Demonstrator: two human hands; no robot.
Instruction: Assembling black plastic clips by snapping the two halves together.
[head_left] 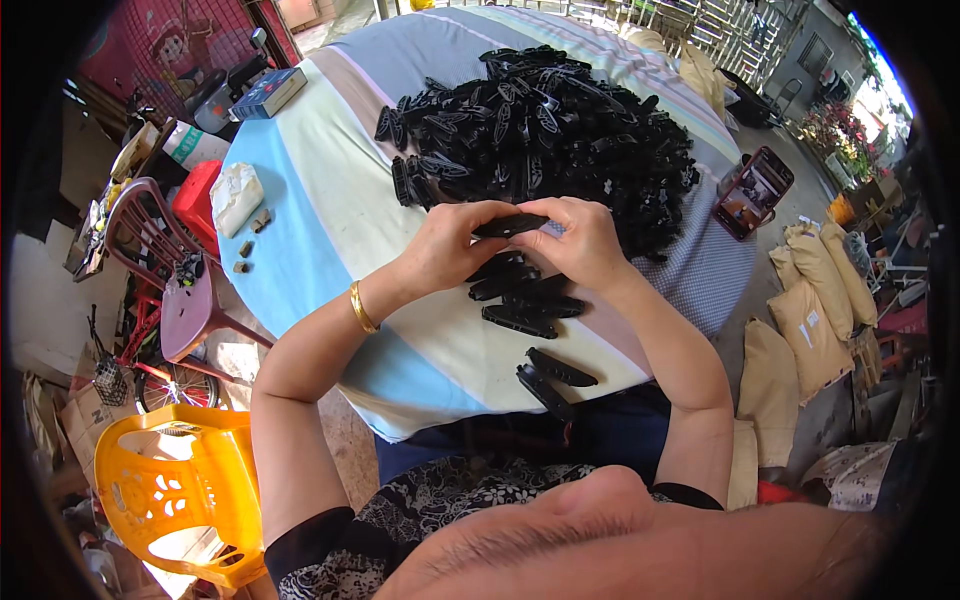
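My left hand (pixel 445 245) and right hand (pixel 580 240) pinch one black plastic clip (pixel 510 225) between fingers above the desk (pixel 320 200) middle | finished clips (pixel 520 300) lie beneath; big heap (pixel 545 120) behind | risk: two clips (pixel 555 375) at near edge could slide off if my wrists nudge them

Left of the striped round table (pixel 330 170) stand an orange plastic chair (pixel 190 490) and a maroon chair (pixel 170 290); tan sacks (pixel 810 320) lie to its right.
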